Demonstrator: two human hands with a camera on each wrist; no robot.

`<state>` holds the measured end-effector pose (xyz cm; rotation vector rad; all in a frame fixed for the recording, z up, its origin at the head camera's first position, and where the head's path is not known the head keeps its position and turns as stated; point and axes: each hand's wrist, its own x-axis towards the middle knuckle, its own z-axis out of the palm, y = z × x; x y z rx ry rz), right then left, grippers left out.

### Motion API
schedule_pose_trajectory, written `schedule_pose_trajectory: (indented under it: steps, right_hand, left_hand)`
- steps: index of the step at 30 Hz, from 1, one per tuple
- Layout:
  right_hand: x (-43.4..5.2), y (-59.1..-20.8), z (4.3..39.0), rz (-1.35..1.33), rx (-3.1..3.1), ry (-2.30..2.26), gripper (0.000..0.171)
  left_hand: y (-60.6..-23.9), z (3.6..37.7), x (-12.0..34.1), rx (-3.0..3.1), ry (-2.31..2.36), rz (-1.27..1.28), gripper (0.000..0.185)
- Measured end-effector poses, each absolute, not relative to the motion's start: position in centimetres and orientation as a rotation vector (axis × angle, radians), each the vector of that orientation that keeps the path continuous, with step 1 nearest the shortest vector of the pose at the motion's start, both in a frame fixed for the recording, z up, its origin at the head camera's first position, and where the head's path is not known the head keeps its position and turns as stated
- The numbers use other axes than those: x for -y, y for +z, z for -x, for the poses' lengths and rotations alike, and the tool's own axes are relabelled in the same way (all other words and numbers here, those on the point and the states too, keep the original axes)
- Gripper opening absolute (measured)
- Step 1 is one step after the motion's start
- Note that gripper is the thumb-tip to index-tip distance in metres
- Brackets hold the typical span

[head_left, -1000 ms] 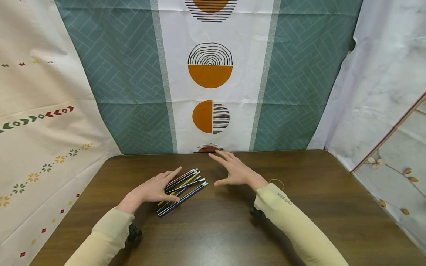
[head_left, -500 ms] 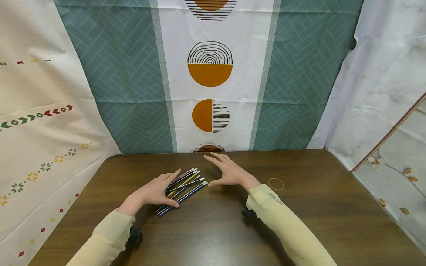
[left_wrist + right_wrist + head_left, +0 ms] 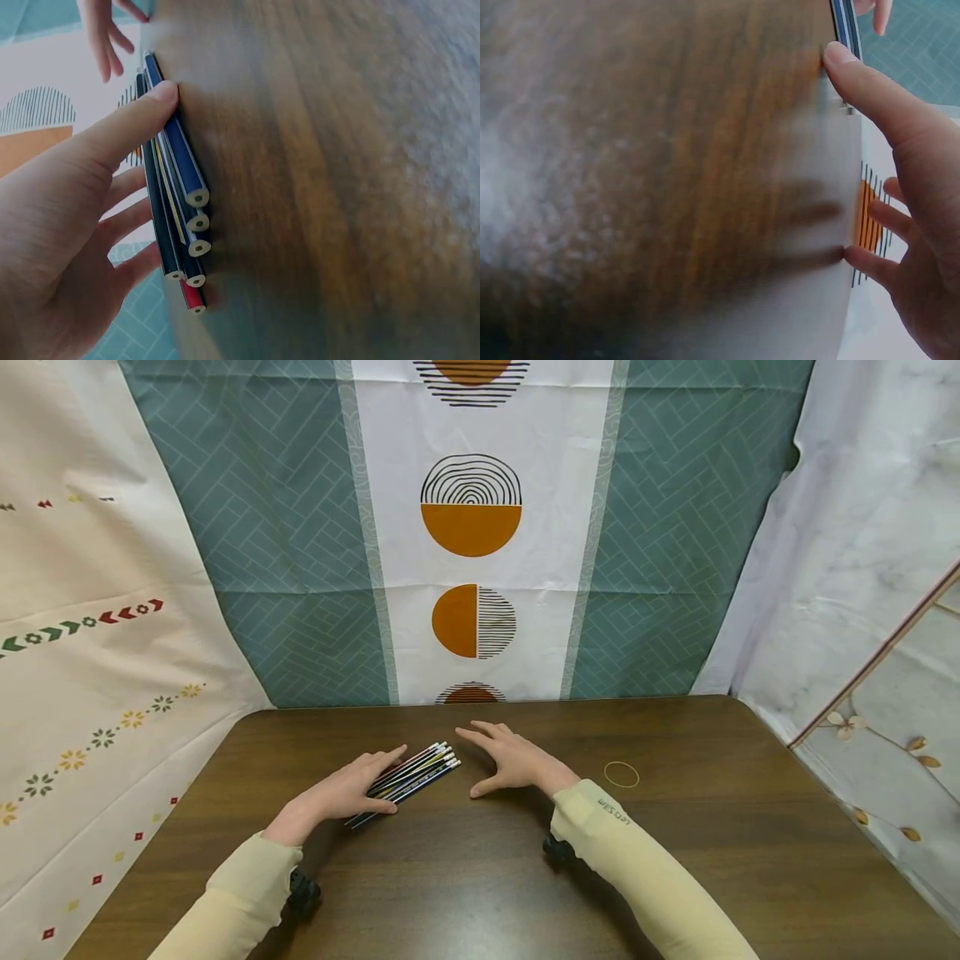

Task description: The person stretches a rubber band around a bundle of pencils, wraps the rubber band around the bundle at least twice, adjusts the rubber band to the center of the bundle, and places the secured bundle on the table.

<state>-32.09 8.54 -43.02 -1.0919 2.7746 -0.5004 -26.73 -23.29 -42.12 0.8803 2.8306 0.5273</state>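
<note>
Pencils point(image 3: 408, 779) under left hand point(image 3: 341, 793)

Left hand point(image 3: 341, 793) cupping pencils point(image 3: 408, 777), right hand point(image 3: 510, 762) spread beside, rubber band point(image 3: 622, 774) apart

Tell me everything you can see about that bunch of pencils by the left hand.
The pencils lie flat on the dark wooden table, gathered side by side into a tight diagonal bundle. Their barrels look painted blue, black, yellow and red. The far ends have white eraser tips; the near ends are unsharpened, showing bare wood with a lead core. The left hand cups the bundle, thumb pressed on the nearest blue pencil, fingers along the far side. The right hand stays just beyond the eraser ends; I cannot tell if it touches.
</note>
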Motion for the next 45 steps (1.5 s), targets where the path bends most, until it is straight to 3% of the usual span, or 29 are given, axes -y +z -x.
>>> schedule_pose_trajectory:
  steps: [29,45]
  right_hand:
    - [-7.8,-43.9,30.6,0.938,-2.692,-0.352,0.087]
    - [-7.5,-44.6,28.6,0.857,-2.717,-0.336,0.090]
  left_hand:
    - [-42.7,26.7,22.7,-2.800,0.599,-0.961,0.075]
    - [-43.3,26.1,22.5,-2.800,0.662,-0.898,0.074]
